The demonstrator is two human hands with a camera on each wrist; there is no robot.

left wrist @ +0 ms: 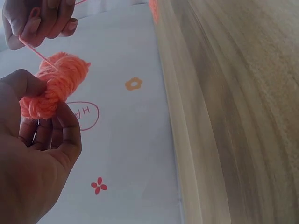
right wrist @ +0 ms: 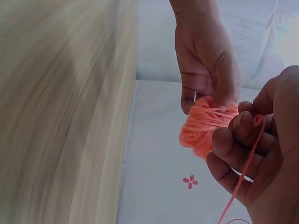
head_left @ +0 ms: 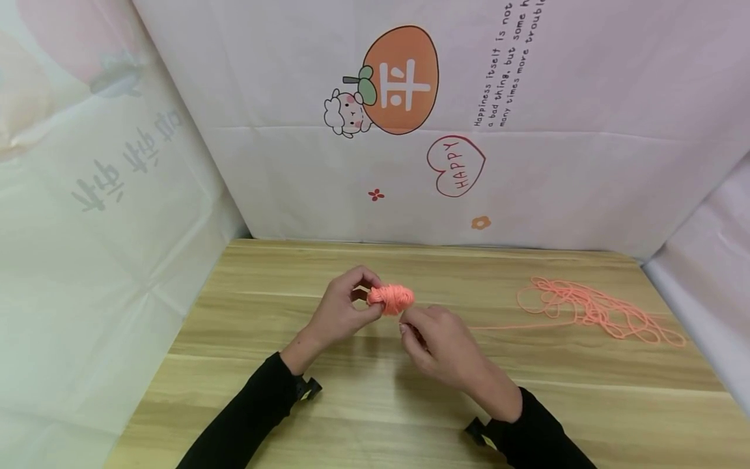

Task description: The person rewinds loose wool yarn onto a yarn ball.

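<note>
A small wound bundle of coral-orange yarn (head_left: 395,299) is held above the wooden table. My left hand (head_left: 346,306) pinches its left end between thumb and fingers, as the left wrist view also shows. Just right of the bundle, my right hand (head_left: 442,345) pinches the yarn strand (right wrist: 250,158) with curled fingers. In the left wrist view a short taut length of strand (left wrist: 37,52) runs from those fingers to the bundle (left wrist: 63,77). From the right hand the strand trails rightward over the table.
A loose, tangled heap of the same yarn (head_left: 603,312) lies on the right side of the wooden table (head_left: 375,417). White printed cloth (head_left: 293,163) hangs behind the table and along both sides. Black devices are strapped at both wrists, over dark sleeves.
</note>
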